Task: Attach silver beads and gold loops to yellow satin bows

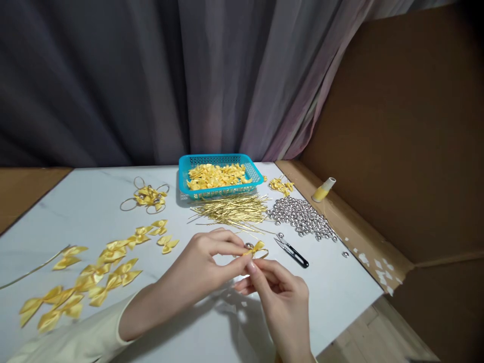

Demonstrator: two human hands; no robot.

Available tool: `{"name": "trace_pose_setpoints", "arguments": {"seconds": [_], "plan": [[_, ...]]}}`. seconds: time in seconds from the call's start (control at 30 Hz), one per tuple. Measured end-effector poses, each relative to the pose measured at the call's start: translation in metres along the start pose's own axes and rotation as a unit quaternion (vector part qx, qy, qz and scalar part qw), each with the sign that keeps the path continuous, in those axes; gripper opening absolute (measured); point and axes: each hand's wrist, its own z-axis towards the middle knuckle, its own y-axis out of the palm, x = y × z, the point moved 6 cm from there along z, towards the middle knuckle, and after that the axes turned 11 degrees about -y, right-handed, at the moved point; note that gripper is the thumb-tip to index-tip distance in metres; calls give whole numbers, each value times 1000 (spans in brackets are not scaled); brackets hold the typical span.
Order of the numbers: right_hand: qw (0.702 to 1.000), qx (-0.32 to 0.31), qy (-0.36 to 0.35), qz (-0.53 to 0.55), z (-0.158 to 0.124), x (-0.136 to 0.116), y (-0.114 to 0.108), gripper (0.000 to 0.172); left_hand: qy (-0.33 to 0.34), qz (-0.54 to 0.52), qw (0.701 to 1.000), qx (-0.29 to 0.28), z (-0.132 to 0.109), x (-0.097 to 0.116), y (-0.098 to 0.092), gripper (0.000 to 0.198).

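A small yellow ribbon bow (258,247) with a gold cord loop (264,253) is held between both hands above the front of the table. A silver bell (248,246) shows beside the bow, by my left fingers. My left hand (214,254) pinches the bow from the left with thumb and forefinger. On the other side my right hand (282,290) has its thumb and fingers closed at the bow's lower edge, where the cord loop comes out. The fingertips partly hide the knot. Just right of the hands lie black-handled thread snips (291,252).
A blue basket (183,174) of yellow bows stands at the back, with gold cords (232,209) before it. Silver bells (302,217) are heaped right, near a thread spool (323,190). Loose bows (94,275) lie left, behind them looped bows (149,196). Cardboard (397,126) borders the right.
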Motion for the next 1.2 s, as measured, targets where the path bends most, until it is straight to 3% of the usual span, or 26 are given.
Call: {"name": "trace_pose_setpoints", "arguments": {"seconds": [0.7,0.97,1.1,1.2], "plan": [[998,-25,62,12,-1,7,1,24,-17,-2,1000,-3,1,-4,9,18],[998,-29,55,19,0,8,3,24,-6,-7,1000,5,0,-4,10,19],[999,-22,48,13,0,6,1,24,19,0,999,33,1,-2,6,16],[998,19,10,-57,-1,0,-13,25,44,11,997,65,2,1,0,15]]}}
